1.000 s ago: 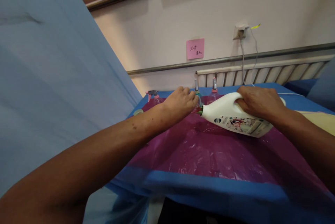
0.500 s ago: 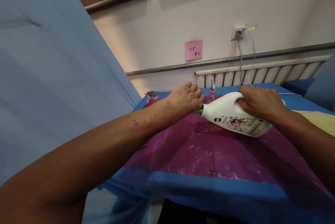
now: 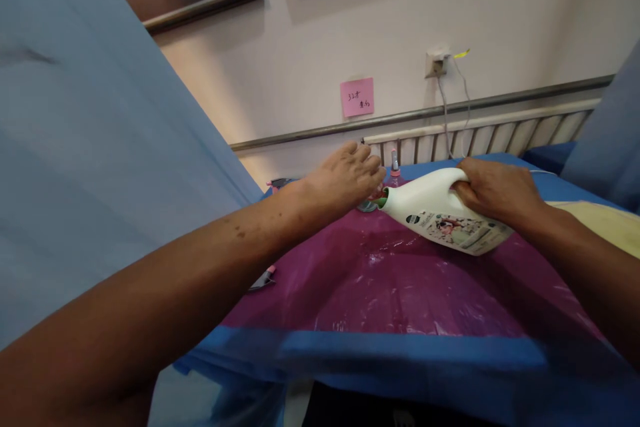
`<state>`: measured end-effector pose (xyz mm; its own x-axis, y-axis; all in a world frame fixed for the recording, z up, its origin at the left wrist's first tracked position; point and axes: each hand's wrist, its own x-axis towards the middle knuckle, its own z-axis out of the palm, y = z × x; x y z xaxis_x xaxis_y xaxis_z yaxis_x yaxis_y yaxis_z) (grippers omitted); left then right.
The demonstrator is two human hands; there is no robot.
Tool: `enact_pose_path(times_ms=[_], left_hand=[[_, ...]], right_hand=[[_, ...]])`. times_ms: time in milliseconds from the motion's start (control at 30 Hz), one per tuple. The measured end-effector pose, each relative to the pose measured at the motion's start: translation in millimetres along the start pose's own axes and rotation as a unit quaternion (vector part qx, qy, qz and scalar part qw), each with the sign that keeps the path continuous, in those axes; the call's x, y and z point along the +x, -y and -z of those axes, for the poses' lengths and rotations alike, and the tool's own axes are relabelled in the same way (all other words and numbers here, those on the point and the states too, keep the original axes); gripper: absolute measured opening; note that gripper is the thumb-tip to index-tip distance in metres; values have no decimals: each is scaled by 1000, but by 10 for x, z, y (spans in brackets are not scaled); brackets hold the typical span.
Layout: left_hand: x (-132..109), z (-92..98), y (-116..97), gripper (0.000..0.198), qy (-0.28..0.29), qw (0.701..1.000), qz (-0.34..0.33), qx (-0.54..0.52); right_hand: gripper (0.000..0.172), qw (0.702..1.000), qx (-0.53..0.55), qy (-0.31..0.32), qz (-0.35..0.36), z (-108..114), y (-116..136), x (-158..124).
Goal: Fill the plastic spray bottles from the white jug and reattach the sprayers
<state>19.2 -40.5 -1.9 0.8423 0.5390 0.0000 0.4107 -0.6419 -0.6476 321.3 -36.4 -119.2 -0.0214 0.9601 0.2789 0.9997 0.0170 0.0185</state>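
My right hand (image 3: 495, 190) is wrapped round the handle of a white laundry detergent jug (image 3: 450, 217), tilted on its side with its green-rimmed mouth to the left. My left hand (image 3: 353, 174) is closed at that mouth. Below its fingers shows part of a clear bottle (image 3: 367, 206); most of it is hidden behind the hand. Behind the jug stands a bottle with a pink-collared spray top (image 3: 395, 164). Another spray head (image 3: 280, 183) peeks out past my left forearm, and a grey-and-pink spray head (image 3: 263, 277) lies on the near side.
Purple plastic sheeting (image 3: 340, 280) covers the blue-draped table (image 3: 400, 350). A blue curtain (image 3: 90, 114) hangs at the left. Yellow cloth (image 3: 600, 227) lies at the right. Behind are a radiator (image 3: 500, 130), a plug socket with cables (image 3: 436, 66) and a pink note (image 3: 357, 97).
The view has shifted slightly, so most things appear further left. My hands keep their hold, with the jug's mouth still by my left hand. More of the near spray head shows.
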Motion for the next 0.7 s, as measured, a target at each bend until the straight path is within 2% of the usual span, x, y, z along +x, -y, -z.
enact_pose_path(times_ms=[100,267,433,567,700], left_hand=[[-54,-28,56,40,-2,1000,13,20],[-145,-207,100,57,-28,997,72,-8],[-197,-354,25,73,-47,979,155,-125],[-189,-538,-61,74,-140,929,194,-283],[-162,-764,-238,77,-235,836,221,-445]], right_hand=[[39,1000,10,-12,-10,-17,-73,-28],[40,998,31,-29,-41,-119,-224,-60],[38,993,73,-48,-74,-177,-374,-114],[35,984,119,-72,-107,-171,-414,-143],[28,959,208,-112,-154,-214,-372,-144]])
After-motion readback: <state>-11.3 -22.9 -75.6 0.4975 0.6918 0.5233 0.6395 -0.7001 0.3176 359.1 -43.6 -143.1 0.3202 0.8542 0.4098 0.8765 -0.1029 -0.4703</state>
